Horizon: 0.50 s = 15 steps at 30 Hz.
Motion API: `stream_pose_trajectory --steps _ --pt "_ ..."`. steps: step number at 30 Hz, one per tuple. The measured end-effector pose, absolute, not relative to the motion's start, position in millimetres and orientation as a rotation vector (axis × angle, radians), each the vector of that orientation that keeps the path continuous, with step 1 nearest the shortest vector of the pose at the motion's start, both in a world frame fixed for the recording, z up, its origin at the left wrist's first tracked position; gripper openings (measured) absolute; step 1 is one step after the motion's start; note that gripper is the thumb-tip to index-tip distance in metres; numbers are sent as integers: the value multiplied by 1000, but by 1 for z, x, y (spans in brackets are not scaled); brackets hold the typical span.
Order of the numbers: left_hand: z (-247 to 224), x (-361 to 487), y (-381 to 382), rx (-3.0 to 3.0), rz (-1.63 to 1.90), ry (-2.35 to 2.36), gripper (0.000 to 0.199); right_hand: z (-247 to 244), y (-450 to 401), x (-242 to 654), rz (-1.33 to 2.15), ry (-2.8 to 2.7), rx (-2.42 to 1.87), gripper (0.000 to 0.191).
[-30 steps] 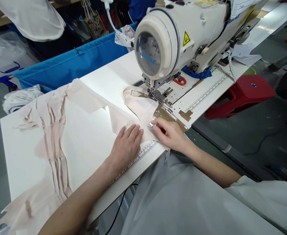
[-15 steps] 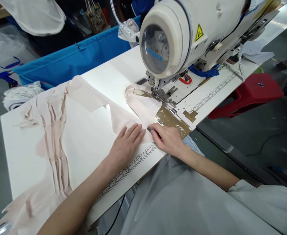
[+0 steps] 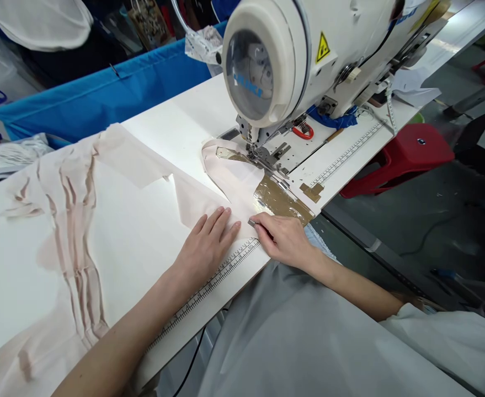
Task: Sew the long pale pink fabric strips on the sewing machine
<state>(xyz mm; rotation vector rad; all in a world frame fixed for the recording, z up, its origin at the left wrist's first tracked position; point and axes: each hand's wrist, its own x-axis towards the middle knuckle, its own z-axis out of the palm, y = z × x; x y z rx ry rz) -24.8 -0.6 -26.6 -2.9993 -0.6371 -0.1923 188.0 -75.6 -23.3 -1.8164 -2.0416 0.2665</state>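
Pale pink fabric (image 3: 240, 190) runs from under the sewing machine's presser foot (image 3: 252, 150) toward me over the white table. My left hand (image 3: 207, 240) lies flat on the fabric's near edge, fingers stretched out. Just to its right, my right hand (image 3: 281, 237) is closed around a small grey metal tool (image 3: 251, 222); only its tip sticks out past the fingers, so its kind stays hidden. That tip is at the fabric near the printed ruler scale (image 3: 213, 281).
The machine head (image 3: 262, 60) stands over the table's far right. Gathered pink fabric (image 3: 79, 242) spreads across the left side. A blue cloth trough (image 3: 105, 82) borders the back edge. Red-handled scissors (image 3: 303, 131) lie behind the needle; a red stool (image 3: 408, 154) stands at right.
The whole view has shifted, so the table and machine appear farther left. My left hand has drawn slightly back from my right. The metal tool remains in my right hand.
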Motion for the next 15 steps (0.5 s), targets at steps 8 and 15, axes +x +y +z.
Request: stream_pose_trajectory --steps 8,15 --pt "-26 -24 -2 -2984 -177 -639 48 -25 -75 184 219 -2110 -1820 26" --pt "-24 -23 -4 -2972 -148 -650 47 -9 -93 201 305 -2262 -1827 23"
